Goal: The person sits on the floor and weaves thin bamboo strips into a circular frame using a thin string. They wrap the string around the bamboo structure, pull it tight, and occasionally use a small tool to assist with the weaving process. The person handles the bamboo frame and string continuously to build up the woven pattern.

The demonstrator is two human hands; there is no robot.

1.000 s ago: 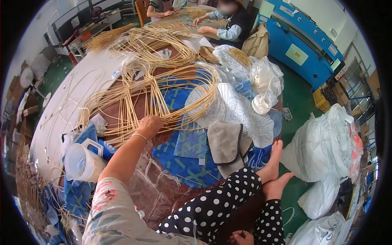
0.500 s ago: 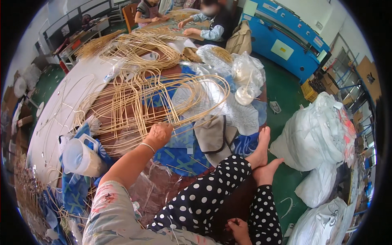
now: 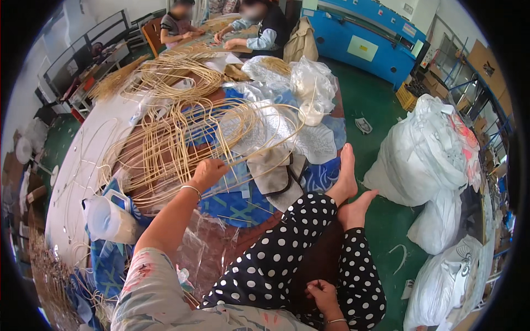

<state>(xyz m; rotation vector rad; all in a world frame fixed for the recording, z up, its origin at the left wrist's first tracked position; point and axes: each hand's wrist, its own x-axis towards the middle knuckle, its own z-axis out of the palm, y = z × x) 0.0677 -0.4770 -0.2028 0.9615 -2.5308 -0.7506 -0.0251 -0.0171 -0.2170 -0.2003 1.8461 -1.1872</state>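
Observation:
My left hand (image 3: 210, 172), with a bracelet at its wrist, is closed on the near end of a bent rattan frame (image 3: 298, 130). The frame's long loop stretches right from my fingers, and its right end rises over the grey cloth. Beneath and beyond it lies a spread stack of similar rattan frames (image 3: 178, 138), their rods overlapping, on a brown surface and blue patterned cloth (image 3: 237, 212). In my lap, between the polka-dot trouser legs, my right hand (image 3: 323, 297) is curled with thumb and forefinger together. A small dark thing seems to be at its fingertips, too small to name.
A plastic jug (image 3: 110, 219) stands left of my forearm. Beyond the frames are more rattan coils (image 3: 187, 80), clear plastic bags (image 3: 313, 83) and a white tub (image 3: 312, 113). Big white sacks (image 3: 414, 149) stand on the green floor at right. Two people work at the far end.
The view has shifted, and more of my right wrist shows. My left hand stays closed on the rattan frame, whose right end now stands out a little from the stack.

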